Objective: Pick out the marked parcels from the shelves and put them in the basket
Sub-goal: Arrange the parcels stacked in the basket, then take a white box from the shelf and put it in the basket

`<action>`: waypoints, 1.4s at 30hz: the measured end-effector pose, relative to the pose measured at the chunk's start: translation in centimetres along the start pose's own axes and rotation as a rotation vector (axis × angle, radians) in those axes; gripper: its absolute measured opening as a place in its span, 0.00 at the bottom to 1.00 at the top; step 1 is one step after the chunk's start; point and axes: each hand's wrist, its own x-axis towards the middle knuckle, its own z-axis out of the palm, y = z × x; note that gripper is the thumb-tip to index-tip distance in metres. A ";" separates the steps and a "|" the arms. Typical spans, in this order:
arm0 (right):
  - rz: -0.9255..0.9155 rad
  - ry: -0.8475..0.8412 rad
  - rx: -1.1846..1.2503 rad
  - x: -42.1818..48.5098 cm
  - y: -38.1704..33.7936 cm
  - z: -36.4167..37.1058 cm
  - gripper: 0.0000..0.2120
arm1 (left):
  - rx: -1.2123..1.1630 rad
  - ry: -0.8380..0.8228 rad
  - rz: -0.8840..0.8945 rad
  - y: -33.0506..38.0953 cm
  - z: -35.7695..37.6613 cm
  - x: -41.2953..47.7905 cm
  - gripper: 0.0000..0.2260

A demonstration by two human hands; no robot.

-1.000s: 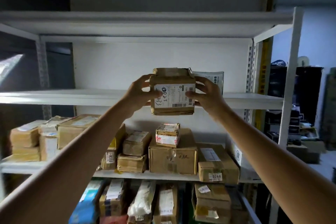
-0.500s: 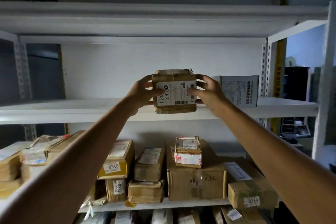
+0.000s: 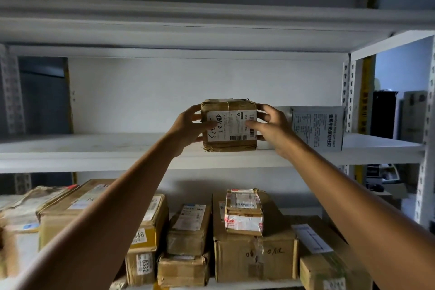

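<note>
A small brown cardboard parcel (image 3: 229, 128) with a white shipping label and black handwritten numbers sits at the front of the upper white shelf (image 3: 98, 148). My left hand (image 3: 188, 128) grips its left side, thumb across the label. My right hand (image 3: 268, 126) grips its right side, thumb on the label's right part. The parcel's bottom edge looks level with the shelf board; whether it rests on it I cannot tell. No basket is in view.
A grey-white printed box (image 3: 316, 127) stands on the same shelf just right of my right hand. The shelf below holds several taped cardboard parcels, among them one numbered 0332 (image 3: 141, 266) and a small taped one (image 3: 243, 211) on a larger box. Steel uprights (image 3: 348, 94) stand at right.
The view has moved closer and lower relative to the shelf. The parcel stays between both hands and now sits lower, at the shelf board's level. The printed box is more exposed.
</note>
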 end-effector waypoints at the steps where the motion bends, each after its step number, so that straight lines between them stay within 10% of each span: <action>1: 0.004 -0.003 -0.001 0.1 0.2 -0.1 0.15 | 0.000 0.007 -0.002 -0.2 0.1 0.1 0.26; 15: 0.019 -0.158 -0.338 -5.8 1.8 -3.8 0.23 | 0.334 0.223 0.085 -1.5 2.5 -7.1 0.28; 26: 0.106 -0.560 -0.876 -18.2 5.9 -9.7 0.16 | 1.027 0.028 -0.156 -5.1 9.1 -20.6 0.22; 42: 0.257 -0.562 -0.805 -19.5 12.0 -13.0 0.18 | 1.003 -0.106 -0.266 -8.9 13.7 -20.0 0.20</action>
